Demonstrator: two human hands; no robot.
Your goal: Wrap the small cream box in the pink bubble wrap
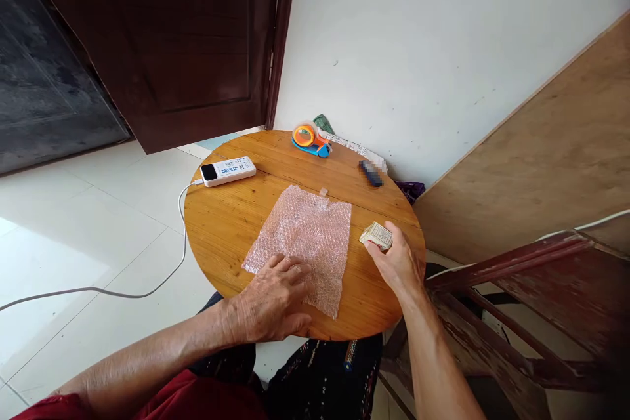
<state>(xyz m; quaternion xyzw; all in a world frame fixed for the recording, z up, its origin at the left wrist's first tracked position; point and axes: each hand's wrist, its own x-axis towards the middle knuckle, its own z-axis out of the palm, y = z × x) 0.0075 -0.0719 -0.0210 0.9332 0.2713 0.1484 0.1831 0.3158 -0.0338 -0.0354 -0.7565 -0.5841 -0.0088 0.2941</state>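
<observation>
A pinkish sheet of bubble wrap [315,230] lies flat on the round wooden table [216,236], with a small piece of clear tape [323,192] at its far edge. My left hand [278,292] rests on the near left part of the wrap, fingers stretched out and palm down. To the right of the wrap, my right hand [398,259] grips a small cream box [377,235] with printed text between thumb and fingers. Whether the box touches the tabletop I cannot tell.
At the back stands a tape dispenser [312,139], orange and blue. A white power bank [229,171] with a cable [183,236] lies at the left. A dark blurred object [370,173] is at the back right. A wooden chair [541,295] stands on the right.
</observation>
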